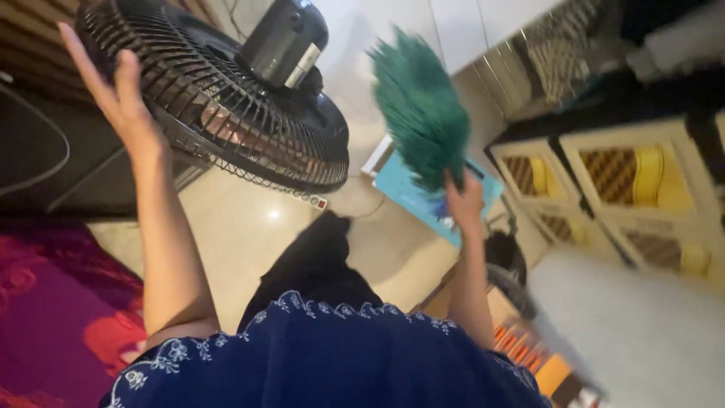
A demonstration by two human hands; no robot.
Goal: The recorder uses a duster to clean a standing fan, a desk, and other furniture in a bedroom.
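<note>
A black fan (226, 106) with a wire grille tilts across the upper left, its motor housing pointing up. My left hand (113, 91) is raised with fingers spread, its palm against the grille's left rim. My right hand (462, 202) is closed around the handle of a green bristle duster (419, 106), which points upward to the right of the fan, apart from the grille. My dark blue embroidered garment (325, 355) fills the bottom of the view.
A red and purple patterned cloth (53, 302) lies at the lower left. A light blue flat box (411, 193) sits on the pale floor behind the duster. A cream cabinet (627, 189) with lattice doors stands at the right.
</note>
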